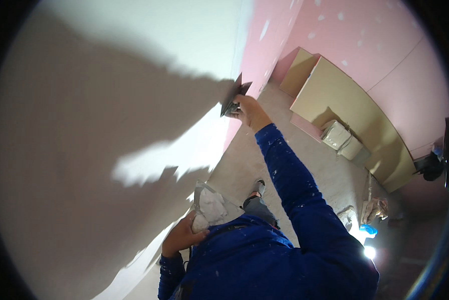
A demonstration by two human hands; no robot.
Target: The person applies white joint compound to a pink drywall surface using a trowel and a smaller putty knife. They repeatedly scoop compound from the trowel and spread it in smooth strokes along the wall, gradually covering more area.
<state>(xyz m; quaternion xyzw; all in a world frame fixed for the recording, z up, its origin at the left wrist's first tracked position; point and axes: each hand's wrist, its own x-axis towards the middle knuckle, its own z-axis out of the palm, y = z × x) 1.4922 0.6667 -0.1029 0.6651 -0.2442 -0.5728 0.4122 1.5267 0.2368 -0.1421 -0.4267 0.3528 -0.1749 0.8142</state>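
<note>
My right hand point(248, 111) reaches forward and is closed round a dark, flat plastering trowel point(231, 96). The trowel's blade is at the wall point(184, 45), near where its white-coated part meets a pink strip. Low in front of my body, my left hand point(182, 235) is closed at the near edge of a grey hawk point(233, 210). A mound of white joint compound point(213, 206) lies on the hawk, and a whitish lump shows beside my left thumb. The hawk's handle is hidden. A broad shadow covers much of the wall.
Tan boards point(349, 105) lean against the pink far wall point(379, 55). Beside them on the floor stands a pale, strapped bundle point(342, 140). At the right are a bright lamp point(369, 252), a blue object point(368, 230) and a crumpled brown bag point(374, 210).
</note>
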